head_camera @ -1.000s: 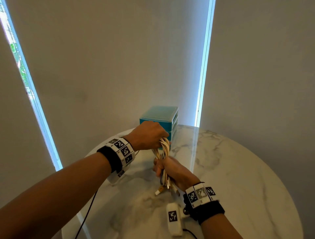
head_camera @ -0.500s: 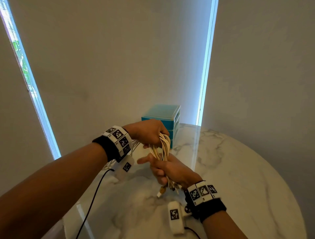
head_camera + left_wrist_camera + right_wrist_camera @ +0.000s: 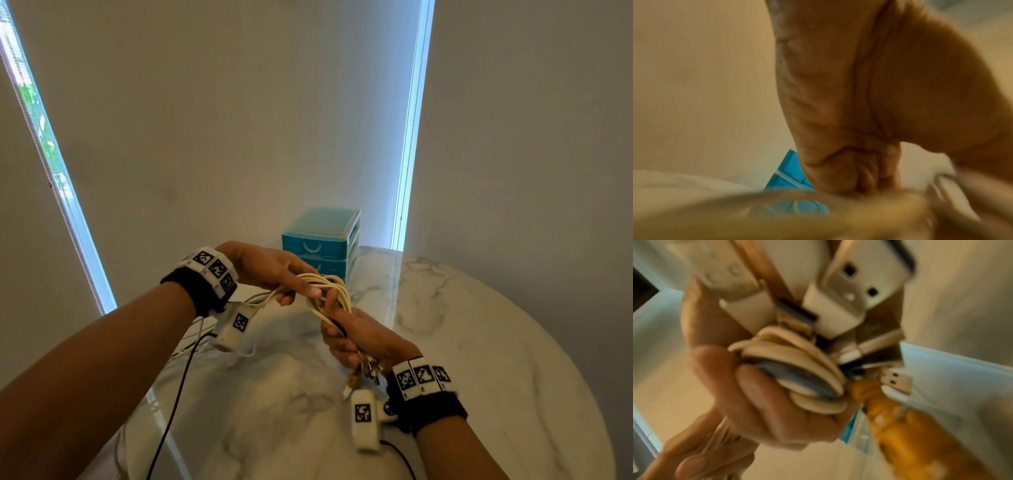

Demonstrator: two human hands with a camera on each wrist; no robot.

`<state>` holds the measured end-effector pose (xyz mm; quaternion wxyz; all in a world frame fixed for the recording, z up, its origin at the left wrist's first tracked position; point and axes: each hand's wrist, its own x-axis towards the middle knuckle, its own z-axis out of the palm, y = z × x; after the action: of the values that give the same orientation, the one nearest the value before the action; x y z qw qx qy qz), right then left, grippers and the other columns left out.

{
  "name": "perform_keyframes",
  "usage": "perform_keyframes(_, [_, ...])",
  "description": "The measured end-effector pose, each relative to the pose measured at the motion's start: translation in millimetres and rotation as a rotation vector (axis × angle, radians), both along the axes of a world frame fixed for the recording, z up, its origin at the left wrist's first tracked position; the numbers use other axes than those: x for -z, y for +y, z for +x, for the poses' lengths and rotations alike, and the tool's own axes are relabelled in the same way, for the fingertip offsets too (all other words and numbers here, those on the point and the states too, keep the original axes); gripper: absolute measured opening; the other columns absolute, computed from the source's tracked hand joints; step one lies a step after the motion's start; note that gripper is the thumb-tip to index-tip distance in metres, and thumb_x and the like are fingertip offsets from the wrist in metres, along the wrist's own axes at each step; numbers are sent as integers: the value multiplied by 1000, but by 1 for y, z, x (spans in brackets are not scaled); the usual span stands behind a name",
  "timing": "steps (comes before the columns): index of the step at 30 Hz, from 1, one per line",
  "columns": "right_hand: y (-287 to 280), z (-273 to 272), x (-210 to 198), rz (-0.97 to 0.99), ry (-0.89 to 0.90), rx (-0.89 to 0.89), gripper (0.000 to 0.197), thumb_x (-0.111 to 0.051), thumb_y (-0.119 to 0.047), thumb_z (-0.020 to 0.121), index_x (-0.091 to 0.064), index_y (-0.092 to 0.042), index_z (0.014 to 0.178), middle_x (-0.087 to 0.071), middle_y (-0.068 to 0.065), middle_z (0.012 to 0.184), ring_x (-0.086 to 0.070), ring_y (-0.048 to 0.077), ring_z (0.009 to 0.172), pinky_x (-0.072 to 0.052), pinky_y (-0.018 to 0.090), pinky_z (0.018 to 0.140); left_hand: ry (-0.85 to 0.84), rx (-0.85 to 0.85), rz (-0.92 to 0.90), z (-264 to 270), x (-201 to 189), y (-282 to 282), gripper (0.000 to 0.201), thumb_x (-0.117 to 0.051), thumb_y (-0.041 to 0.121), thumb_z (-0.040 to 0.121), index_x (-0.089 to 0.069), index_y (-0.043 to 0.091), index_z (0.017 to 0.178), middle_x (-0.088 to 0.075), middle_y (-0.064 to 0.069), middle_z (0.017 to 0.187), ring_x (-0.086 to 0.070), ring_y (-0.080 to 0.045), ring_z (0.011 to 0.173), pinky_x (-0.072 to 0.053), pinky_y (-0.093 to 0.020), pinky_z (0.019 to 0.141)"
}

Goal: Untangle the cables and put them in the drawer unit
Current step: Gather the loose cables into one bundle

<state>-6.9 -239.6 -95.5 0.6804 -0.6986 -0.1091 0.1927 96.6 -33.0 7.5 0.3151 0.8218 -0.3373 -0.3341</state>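
Observation:
A bundle of cream-white cables (image 3: 329, 291) hangs in the air between both hands above the marble table (image 3: 462, 342). My left hand (image 3: 274, 270) grips the upper loops, with loose strands trailing leftward to the table. My right hand (image 3: 352, 339) clutches the lower end, where plugs (image 3: 363, 373) and an orange connector (image 3: 898, 423) stick out below the fist. The right wrist view shows the cables (image 3: 797, 368) packed in my curled fingers (image 3: 764, 402). The teal drawer unit (image 3: 322, 240) stands just behind the hands, its drawers closed.
The round table's far edge runs near the wall behind the drawer unit. Bright window slits flank closed blinds at left and right. A black cord (image 3: 178, 387) from my left wrist camera hangs over the table's near left.
The left hand has pulled up and leftward, drawing the loops apart from the right hand. The right hand's fingers, briefly spread, have closed round the bundle again.

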Motion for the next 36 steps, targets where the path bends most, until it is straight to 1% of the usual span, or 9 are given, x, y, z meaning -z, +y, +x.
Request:
perform_keyframes(3, [-9,6,4,72,26,135,67,-44,-80,95,-51,-21,65,-37,1,54,-37,12,37,-36,22,37,62,-32,-96,0,7,3,49,-59,34,107,-59,3,145,-71,-17,129,-69,-19,92,-58,-33,89])
perform_keyframes(7, [-10,13,6,112,44,300,74,-41,-83,94,-61,-16,68,-37,1,52,-38,13,39,-35,22,40,27,-146,49,-13,18,-5,63,-36,56,111,-70,6,127,-76,-11,106,-72,-23,100,-58,-39,94])
perform_keyframes(11, [-9,20,10,179,57,413,87,-38,-81,96,-80,-5,102,-38,-1,52,-38,11,41,-36,23,42,129,-245,-17,-22,36,-4,65,-30,66,108,-63,10,105,-72,-11,100,-74,-24,97,-60,-46,101])
perform_keyframes(14, [-6,22,10,258,85,496,86,-40,-83,94,-73,-8,121,-39,-2,54,-39,10,41,-37,23,41,257,-261,-144,-30,48,-13,58,-32,62,110,-60,11,101,-76,-15,109,-76,-30,106,-58,-49,101])
perform_keyframes(20, [-15,20,2,235,49,624,84,-34,-80,98,-78,-8,103,-62,3,51,-57,10,39,-46,22,40,409,-318,-345,-41,55,-44,65,-34,57,111,-65,1,124,-75,-18,114,-75,-31,103,-62,-49,97])
perform_keyframes(25, [-26,16,1,238,39,661,85,-38,-89,88,-74,-12,93,-42,-1,53,-40,12,42,-36,22,44,418,-278,-376,-40,56,-52,43,-62,36,108,-67,0,131,-75,-14,118,-75,-25,99,-62,-47,99])
perform_keyframes(29, [-33,20,1,339,73,627,87,-40,-85,93,-71,-5,111,-39,-2,54,-38,10,40,-35,22,39,297,-200,-296,-44,56,-50,14,-65,24,106,-70,11,110,-71,-3,87,-63,-10,64,-62,-31,74])
perform_keyframes(32, [-40,19,-2,493,104,573,79,-42,-77,99,-73,-8,122,-35,-3,51,-34,8,37,-33,20,34,352,-265,-341,-45,47,-41,47,-44,58,107,-63,15,112,-43,5,71,-32,-5,51,-39,-18,48])
perform_keyframes(36, [-38,19,-6,557,85,525,74,-42,-73,100,-73,-8,116,-36,-3,47,-34,7,34,-33,19,33,346,-339,-261,-39,44,-36,79,-14,87,93,-57,20,91,-34,5,69,-25,-9,55,-29,-21,48])
